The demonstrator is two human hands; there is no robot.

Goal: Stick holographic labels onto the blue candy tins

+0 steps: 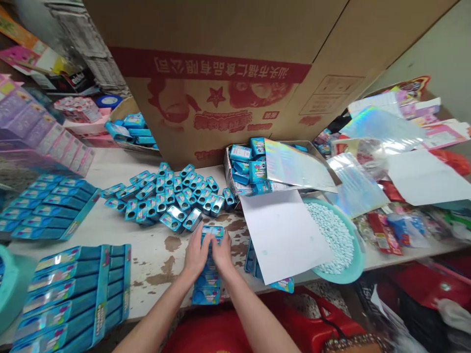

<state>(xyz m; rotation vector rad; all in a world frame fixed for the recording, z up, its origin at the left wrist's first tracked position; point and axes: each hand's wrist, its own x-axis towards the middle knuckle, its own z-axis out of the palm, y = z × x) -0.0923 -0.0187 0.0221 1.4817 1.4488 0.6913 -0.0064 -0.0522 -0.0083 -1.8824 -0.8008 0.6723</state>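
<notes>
A column of small blue candy tins [208, 282] lies on the white table in front of me, running toward the near edge. My left hand [196, 250] presses against the left side of its far end, fingers bent around it. Against the right side, my right hand [222, 252] holds the same tins, and the two thumbs nearly meet on top. My hands hide the middle of the column. Just beyond my fingers spreads a loose pile of blue tins [169, 193], many standing with a round dark hole facing up.
Stacked rows of blue tins [73, 289] stand at left. A big cardboard box [221, 98] rises behind. At right are a carton of blue packs [241, 164], a white sheet [285, 235] and a turquoise basin [358, 255] with pale pellets. A red chair [312, 318] is below.
</notes>
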